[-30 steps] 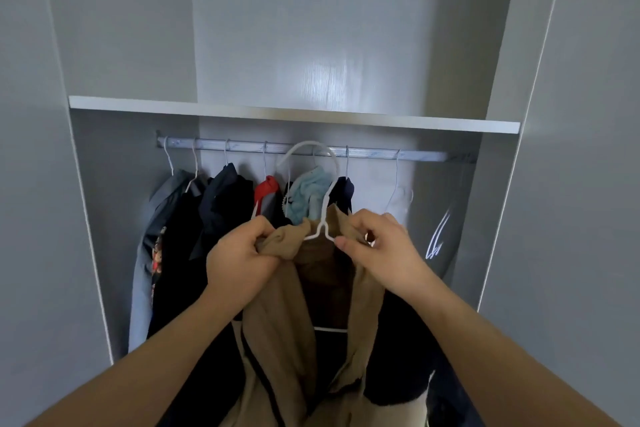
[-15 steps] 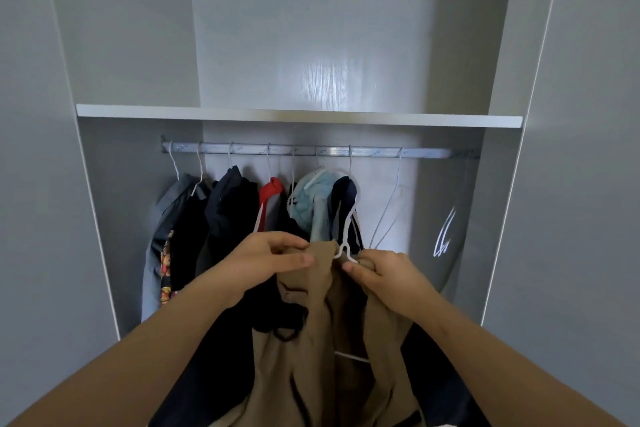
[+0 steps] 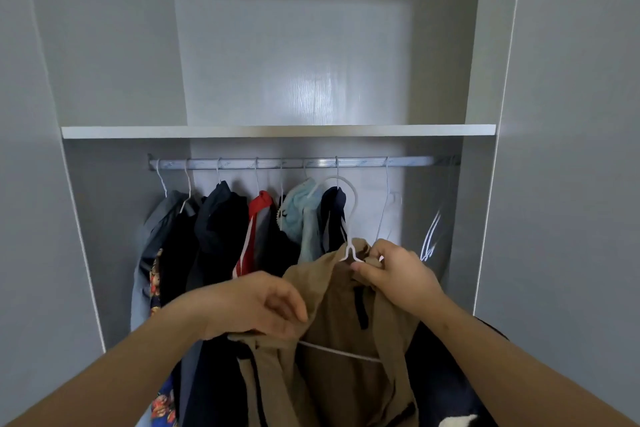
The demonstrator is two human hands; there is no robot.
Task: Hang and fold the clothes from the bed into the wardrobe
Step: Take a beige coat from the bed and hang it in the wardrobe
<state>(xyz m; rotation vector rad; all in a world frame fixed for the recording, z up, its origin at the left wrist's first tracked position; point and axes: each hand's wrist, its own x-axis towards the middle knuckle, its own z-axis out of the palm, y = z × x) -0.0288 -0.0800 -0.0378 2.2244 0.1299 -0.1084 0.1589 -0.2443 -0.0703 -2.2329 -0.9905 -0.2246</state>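
Observation:
A tan jacket [image 3: 343,315] hangs on a white wire hanger [image 3: 349,218] in front of the open wardrobe. My right hand [image 3: 394,270] pinches the hanger's neck together with the jacket's collar. My left hand [image 3: 256,305] grips the jacket's left shoulder fabric lower down. The hanger's hook stands below the metal rail [image 3: 294,162] and is off it. The hanger's bottom bar [image 3: 339,352] shows inside the open jacket.
Several clothes hang on the rail: grey [image 3: 156,236], dark navy [image 3: 218,218], red-striped [image 3: 256,218], light blue [image 3: 298,211]. An empty white hanger [image 3: 386,204] hangs right of them. A white shelf [image 3: 277,131] spans above. Grey wardrobe walls stand on both sides.
The jacket on its hanger has shifted right and the hook has risen toward the rail. My left hand has slid down from the collar to the left shoulder.

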